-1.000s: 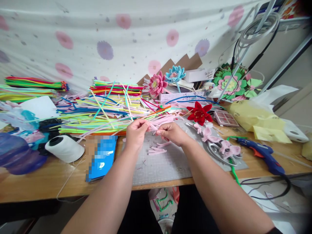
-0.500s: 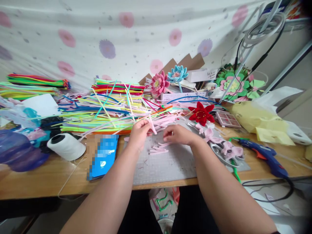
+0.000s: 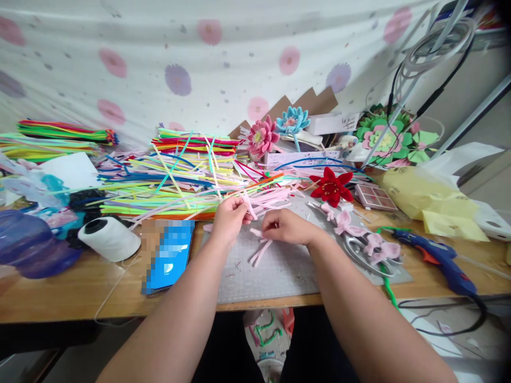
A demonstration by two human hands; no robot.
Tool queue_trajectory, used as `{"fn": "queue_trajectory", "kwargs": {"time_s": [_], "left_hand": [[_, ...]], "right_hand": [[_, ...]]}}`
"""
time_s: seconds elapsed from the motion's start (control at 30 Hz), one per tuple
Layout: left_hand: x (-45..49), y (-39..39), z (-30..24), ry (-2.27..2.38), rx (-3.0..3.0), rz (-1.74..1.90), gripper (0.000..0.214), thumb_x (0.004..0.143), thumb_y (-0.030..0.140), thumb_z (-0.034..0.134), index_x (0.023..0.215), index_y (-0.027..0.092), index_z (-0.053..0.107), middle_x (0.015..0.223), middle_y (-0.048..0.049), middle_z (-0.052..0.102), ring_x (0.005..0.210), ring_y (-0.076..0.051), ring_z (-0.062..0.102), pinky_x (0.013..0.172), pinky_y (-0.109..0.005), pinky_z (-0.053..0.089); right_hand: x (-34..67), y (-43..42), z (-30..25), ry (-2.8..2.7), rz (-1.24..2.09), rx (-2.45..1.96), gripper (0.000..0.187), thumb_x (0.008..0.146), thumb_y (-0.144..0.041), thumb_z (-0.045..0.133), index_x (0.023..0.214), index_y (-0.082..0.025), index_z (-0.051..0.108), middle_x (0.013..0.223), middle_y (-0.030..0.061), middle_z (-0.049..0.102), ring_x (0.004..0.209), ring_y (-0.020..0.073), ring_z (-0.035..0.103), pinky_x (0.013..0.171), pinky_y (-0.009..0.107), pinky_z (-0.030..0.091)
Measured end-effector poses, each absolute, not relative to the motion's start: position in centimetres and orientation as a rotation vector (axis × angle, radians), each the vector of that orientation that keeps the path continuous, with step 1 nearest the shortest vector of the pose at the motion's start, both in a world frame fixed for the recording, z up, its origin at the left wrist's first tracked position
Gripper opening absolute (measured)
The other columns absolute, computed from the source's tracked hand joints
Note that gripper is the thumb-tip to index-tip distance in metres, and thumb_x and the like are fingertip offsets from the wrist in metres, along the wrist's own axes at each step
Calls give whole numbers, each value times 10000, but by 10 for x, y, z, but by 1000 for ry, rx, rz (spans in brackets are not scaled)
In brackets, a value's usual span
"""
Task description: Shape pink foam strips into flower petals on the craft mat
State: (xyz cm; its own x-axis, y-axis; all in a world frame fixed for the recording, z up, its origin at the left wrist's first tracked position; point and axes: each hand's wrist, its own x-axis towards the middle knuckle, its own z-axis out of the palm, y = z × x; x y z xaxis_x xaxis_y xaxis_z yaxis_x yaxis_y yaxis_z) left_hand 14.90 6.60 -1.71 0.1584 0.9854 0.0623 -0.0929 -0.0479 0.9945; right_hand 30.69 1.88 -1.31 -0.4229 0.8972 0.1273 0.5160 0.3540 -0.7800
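Observation:
My left hand (image 3: 228,221) is closed in a pinch on a pale pink pipe cleaner (image 3: 250,208), whose short end sticks out beyond the fingertips. To its right, my right hand (image 3: 285,226) has its fingers curled down over short pink pipe cleaner pieces (image 3: 260,254) at the grey cutting mat (image 3: 275,282). One piece pokes out left of the fingertips, and others slant down below them. Both hands are apart, just in front of a pile of long pink pipe cleaners (image 3: 275,198).
Bundles of coloured pipe cleaners (image 3: 191,175) lie behind. A thread cone (image 3: 109,239) and a blue packet (image 3: 171,258) are at left. A red flower (image 3: 331,186), pink petal shapes (image 3: 345,222) and a blue glue gun (image 3: 439,258) are at right.
My right hand has moved slightly left, towards my left hand, and closed on the short pink pieces. These have shifted and now slant downwards. My left hand has stayed nearly still.

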Motion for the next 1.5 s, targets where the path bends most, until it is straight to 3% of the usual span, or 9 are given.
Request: {"fn": "queue_trajectory", "kwargs": {"time_s": [0.23,0.67,0.93,1.13,1.5], "left_hand": [[148,64,-15,968,1225,1149,135,583,223,648,623,164,533,520,32,568,455,-105,538,423,-199,425],[150,66,-17,898,1277,1189,158,614,175,638,659,183,487,505,71,515,441,-85,491,464,-197,386],[150,61,-15,759,1314,1003,96,599,182,673,647,136,604,524,43,530,411,-56,393,417,-198,249],[148,61,-16,707,1253,974,71,633,178,641,632,156,573,541,28,558,465,-85,470,467,-201,335],[147,62,-15,601,1053,1063,254,599,220,745,660,170,503,624,31,576,561,-96,538,563,-229,421]], "right_hand": [[310,18,-9,-1771,1057,-1180,130,741,-283,532,696,-168,493,561,-36,504,499,86,461,470,194,365],[308,26,-14,-1555,824,-1305,25,603,-153,570,589,-167,555,510,-59,451,499,85,373,501,221,292],[300,27,-17,-1341,962,-1112,97,639,-233,594,663,-174,521,650,-23,547,579,100,503,560,233,437],[298,27,-17,-1126,1090,-973,257,614,-312,701,674,-171,495,604,-33,579,515,92,555,519,227,472],[297,29,-17,-1041,1117,-940,305,605,-365,737,683,-172,514,571,-46,583,474,75,525,486,209,447]]}}
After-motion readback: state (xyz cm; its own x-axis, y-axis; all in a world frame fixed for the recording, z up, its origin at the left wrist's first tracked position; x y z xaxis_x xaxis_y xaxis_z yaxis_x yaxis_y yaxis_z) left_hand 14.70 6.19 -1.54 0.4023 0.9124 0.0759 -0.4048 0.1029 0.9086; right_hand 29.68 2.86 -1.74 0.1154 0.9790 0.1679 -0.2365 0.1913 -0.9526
